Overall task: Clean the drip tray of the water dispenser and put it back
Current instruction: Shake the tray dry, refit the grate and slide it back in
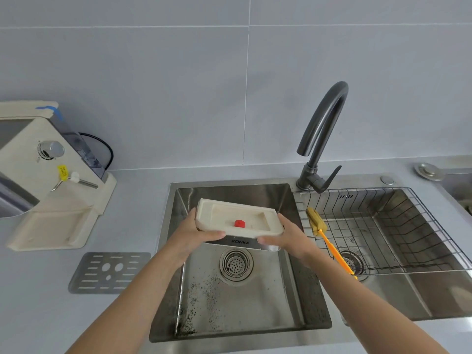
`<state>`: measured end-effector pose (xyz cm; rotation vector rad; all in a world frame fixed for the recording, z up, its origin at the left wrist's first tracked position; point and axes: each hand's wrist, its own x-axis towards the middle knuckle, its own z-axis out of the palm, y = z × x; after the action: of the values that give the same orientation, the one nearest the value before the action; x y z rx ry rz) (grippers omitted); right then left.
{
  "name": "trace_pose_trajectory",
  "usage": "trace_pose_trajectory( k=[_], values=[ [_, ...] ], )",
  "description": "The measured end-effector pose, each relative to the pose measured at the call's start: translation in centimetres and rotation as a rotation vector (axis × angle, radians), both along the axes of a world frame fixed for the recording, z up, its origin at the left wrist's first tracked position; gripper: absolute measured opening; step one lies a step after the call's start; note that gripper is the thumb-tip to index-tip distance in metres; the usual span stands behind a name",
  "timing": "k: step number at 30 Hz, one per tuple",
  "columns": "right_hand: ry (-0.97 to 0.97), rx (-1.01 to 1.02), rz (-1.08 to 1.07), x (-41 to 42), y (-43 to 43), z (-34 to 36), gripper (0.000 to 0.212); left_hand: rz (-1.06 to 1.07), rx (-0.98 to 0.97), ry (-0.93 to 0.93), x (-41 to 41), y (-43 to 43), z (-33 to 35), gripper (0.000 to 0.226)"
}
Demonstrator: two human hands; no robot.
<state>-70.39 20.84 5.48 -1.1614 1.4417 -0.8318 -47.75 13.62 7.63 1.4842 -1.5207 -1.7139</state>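
Observation:
I hold the cream drip tray (251,217) level over the left sink basin (240,290), its hollow side up and a small red float (239,223) inside it. My left hand (198,232) grips its left end and my right hand (286,235) grips its right end. The tray's front face reads KONKA. Its grey metal grille (109,273) lies flat on the counter left of the sink. The cream water dispenser (46,180) stands at the far left with its base slot bare.
A dark curved faucet (321,139) rises behind the sink divider. In the right basin sits a wire rack (383,231), with a yellow-handled sponge brush (324,233) leaning on its left edge. Dark specks cover the left basin floor around the drain (236,264).

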Motion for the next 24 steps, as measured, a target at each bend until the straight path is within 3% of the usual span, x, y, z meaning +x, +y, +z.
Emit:
trace_pose_trajectory(
  k=[3,7,10,13,20,24],
  values=[
    [-0.053,0.140,-0.022,0.0,0.1,-0.7,0.025,-0.012,-0.048,-0.075,0.1,-0.1,-0.5,0.060],
    [-0.109,0.272,-0.060,0.0,0.2,-2.0,0.025,0.023,-0.067,-0.133,-0.2,-0.2,-1.2,0.051],
    [-0.134,0.380,-0.107,0.3,0.3,-2.3,0.053,0.065,-0.058,-0.181,-0.7,-0.3,-1.6,0.057],
    [-0.214,0.460,-0.142,0.5,0.4,-2.6,0.073,0.059,-0.024,-0.204,-1.2,-0.6,-1.7,0.041],
    [-0.337,0.562,-0.205,0.3,0.1,-3.7,0.051,-0.025,0.097,-0.332,-1.9,-1.6,-2.2,0.055],
    [-0.171,0.542,-0.262,0.3,-0.5,-3.7,0.070,-0.006,0.147,-0.350,-2.3,-1.5,-2.5,0.048]
  ],
)
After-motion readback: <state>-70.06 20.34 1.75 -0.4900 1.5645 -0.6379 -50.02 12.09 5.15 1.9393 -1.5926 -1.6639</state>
